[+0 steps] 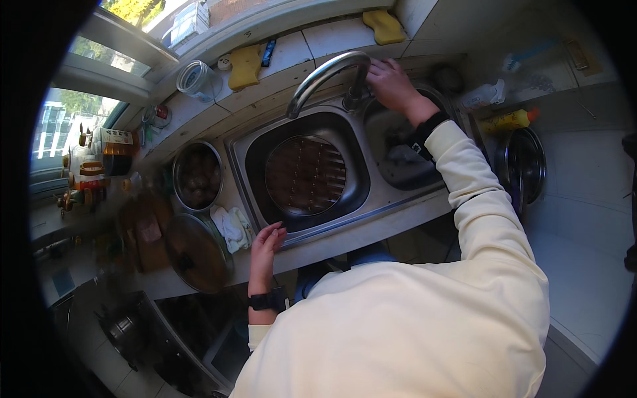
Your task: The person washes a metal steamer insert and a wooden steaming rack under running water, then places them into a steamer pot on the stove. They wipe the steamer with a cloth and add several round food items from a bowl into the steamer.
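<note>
My right hand (pixel 390 84) reaches to the back of the sink, against the arched chrome faucet (pixel 323 74). The spout and my own fingers hide what they touch there. My left hand (pixel 267 239) hovers at the front left rim of the steel double sink (pixel 366 204), its fingers loosely bent with nothing in them. In the larger left basin lies a round, brownish metal tray (pixel 306 174) with rows of small dots, probably a perforated steamer tray. The smaller right basin (pixel 403 169) holds a pale, crumpled thing, partly behind my right forearm.
Left of the sink stand a metal bowl (pixel 197 176) of round dark items, a white cloth (pixel 233 229), a pot lid (pixel 196 253) and a wooden cutting board (pixel 144 234). Yellow sponges (pixel 245 67) and a clear jar (pixel 195 79) line the sill. A yellow bottle (pixel 505 121) lies right.
</note>
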A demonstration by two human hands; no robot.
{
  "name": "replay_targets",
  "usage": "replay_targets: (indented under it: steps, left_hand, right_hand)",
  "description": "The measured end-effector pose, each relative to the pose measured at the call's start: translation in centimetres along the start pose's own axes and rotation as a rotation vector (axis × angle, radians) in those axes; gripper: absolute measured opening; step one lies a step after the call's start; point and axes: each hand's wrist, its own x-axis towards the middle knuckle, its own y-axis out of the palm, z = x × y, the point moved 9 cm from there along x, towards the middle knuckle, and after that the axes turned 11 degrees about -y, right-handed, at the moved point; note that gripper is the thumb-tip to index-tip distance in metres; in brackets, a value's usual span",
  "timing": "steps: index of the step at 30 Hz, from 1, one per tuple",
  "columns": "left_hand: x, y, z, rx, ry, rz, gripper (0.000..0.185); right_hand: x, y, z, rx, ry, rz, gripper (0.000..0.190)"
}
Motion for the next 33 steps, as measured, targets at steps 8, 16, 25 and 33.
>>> replay_targets:
  steps: [8, 16, 25, 33]
  left_hand:
    - [11.5, 0.3, -3.2, 0.394, 0.234, -0.250, 0.044]
    - [28.9, -4.4, -1.1, 0.532, 0.280, -0.550, 0.055]
    - [28.0, -0.3, -4.4, 0.860, -0.143, -0.677, 0.073]
    - [23.7, 1.3, -7.2, 0.299, 0.046, -0.097, 0.055]
  right_hand:
    - [-8.0, 1.6, -1.0, 0.302, 0.170, -0.240, 0.062]
    - [-23.8, 19.0, 0.9, 0.397, 0.593, 0.741, 0.059]
    - [-27.0, 17.9, -1.2, 0.564, 0.891, 0.572, 0.043]
    - [-26.6, 8.0, 1.5, 1.430, 1.435, -0.564, 0.035]
